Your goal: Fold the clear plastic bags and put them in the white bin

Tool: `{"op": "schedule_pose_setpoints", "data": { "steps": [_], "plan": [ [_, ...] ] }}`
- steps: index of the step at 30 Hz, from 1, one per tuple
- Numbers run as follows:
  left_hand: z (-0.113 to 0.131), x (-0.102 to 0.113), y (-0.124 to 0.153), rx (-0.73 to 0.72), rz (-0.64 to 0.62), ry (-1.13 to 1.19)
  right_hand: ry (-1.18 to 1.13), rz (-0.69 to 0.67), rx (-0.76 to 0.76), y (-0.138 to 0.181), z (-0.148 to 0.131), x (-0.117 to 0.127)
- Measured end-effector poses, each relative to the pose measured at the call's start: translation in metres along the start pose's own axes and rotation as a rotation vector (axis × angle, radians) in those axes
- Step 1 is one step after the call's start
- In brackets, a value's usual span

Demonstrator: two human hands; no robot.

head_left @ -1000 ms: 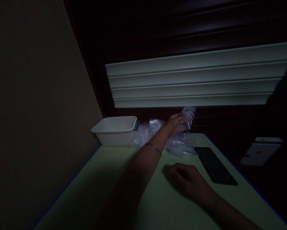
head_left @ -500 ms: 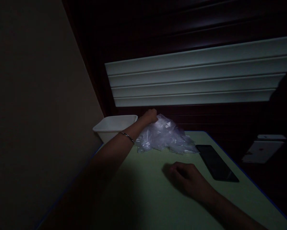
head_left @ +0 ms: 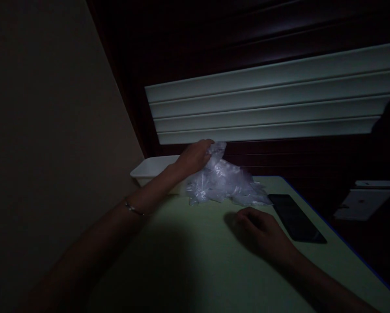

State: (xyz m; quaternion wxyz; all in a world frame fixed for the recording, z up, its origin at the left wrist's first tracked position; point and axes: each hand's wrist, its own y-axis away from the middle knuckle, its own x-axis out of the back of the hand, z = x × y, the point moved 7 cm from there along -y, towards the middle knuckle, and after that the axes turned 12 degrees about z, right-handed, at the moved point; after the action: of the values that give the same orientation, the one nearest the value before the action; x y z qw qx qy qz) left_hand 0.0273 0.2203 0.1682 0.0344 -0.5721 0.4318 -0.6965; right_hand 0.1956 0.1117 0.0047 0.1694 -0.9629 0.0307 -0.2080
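Observation:
A heap of clear plastic bags [head_left: 229, 184] lies at the far side of the pale green table [head_left: 211, 243]. Above its left part, my left hand [head_left: 195, 156] is closed on one clear plastic bag [head_left: 217, 150], which sticks up to the right of my fingers. A bracelet circles that wrist. My right hand [head_left: 263, 228] rests on the table in front of the heap, fingers curled together, and nothing shows in it. Behind my left forearm stands a white plastic tub [head_left: 156, 165], partly hidden by the arm.
A black phone-like slab [head_left: 295, 219] lies flat near the table's right edge. Beyond that edge, a white box [head_left: 361, 204] sits lower down in the dark. A wall rises on the left, and a dark panel with pale slats [head_left: 263, 100] stands behind the table.
My left hand has risen and come back toward me from the heap, lifting a clear plastic bag. My right hand keeps its curled pose on the table. The view has shifted slightly.

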Motion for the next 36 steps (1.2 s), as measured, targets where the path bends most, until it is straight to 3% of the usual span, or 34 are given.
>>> {"op": "schedule_pose_setpoints", "data": {
  "steps": [5, 8, 11, 15, 23, 28, 31, 36],
  "plan": [
    [0.057, -0.016, 0.098, -0.289, -0.13, 0.06, -0.049, 0.181, -0.073, -0.012, 0.014, 0.017],
    [0.078, -0.034, 0.152, -0.424, -0.186, 0.024, -0.071, 0.245, -0.119, -0.017, 0.023, 0.023],
    [0.089, -0.048, 0.186, -0.49, -0.218, 0.046, -0.067, 0.268, -0.158, -0.019, 0.032, 0.024],
    [0.093, -0.047, 0.197, -0.425, -0.246, 0.17, -0.033, 0.237, -0.163, -0.017, 0.033, 0.021],
    [0.078, -0.026, 0.196, -0.07, -0.32, 0.56, 0.016, 0.04, -0.06, -0.011, 0.019, 0.01],
    [0.064, -0.032, 0.205, 0.093, -0.355, 0.68, 0.075, 0.071, -0.082, -0.013, 0.028, 0.014],
    [0.066, -0.031, 0.206, 0.042, -0.35, 0.686, 0.142, 0.038, -0.089, -0.013, 0.031, 0.013],
    [0.08, -0.027, 0.209, -0.186, -0.335, 0.572, 0.203, 0.014, -0.08, -0.012, 0.037, 0.016]
  ]
}}
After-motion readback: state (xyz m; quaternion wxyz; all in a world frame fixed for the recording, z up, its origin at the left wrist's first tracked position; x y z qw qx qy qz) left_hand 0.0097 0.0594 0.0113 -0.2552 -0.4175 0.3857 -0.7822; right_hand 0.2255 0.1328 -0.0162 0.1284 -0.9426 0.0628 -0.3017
